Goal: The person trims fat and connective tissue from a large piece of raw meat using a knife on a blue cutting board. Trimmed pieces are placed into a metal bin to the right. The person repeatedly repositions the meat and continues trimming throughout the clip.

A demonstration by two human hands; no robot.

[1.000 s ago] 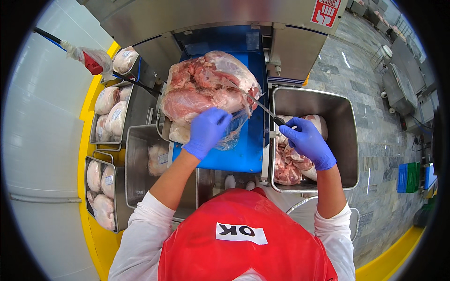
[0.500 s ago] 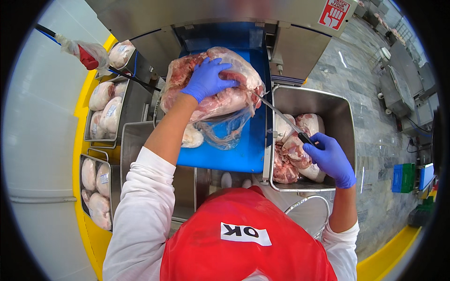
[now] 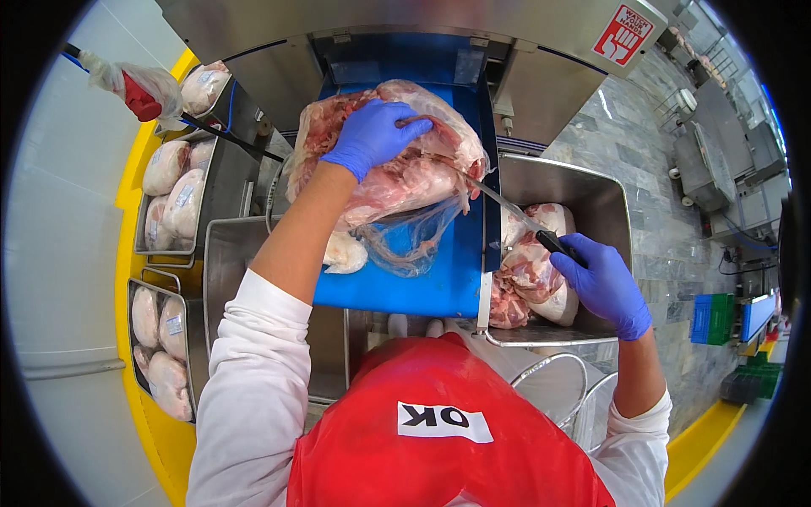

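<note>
Your left hand (image 3: 374, 135), in a blue glove, lies flat on top of the big bag of raw meat (image 3: 397, 169), fingers spread and curled over its far side, pressing on it rather than closed around anything. The bag sits on the far half of the blue cutting board (image 3: 422, 283), with loose clear plastic trailing from it toward you. Your right hand (image 3: 604, 286), also gloved, is wrapped tight around the black handle of a knife (image 3: 515, 213); the blade points left and away from you, its tip at the right edge of the bag. That hand hovers over the steel tub (image 3: 604, 203) just right of the board, which holds loose cuts of meat (image 3: 532, 266). To the left of the board, steel trays (image 3: 221, 194) hold wrapped pieces of meat (image 3: 173, 190), some far and some near. Your red apron (image 3: 439, 431) fills the near edge.
</note>
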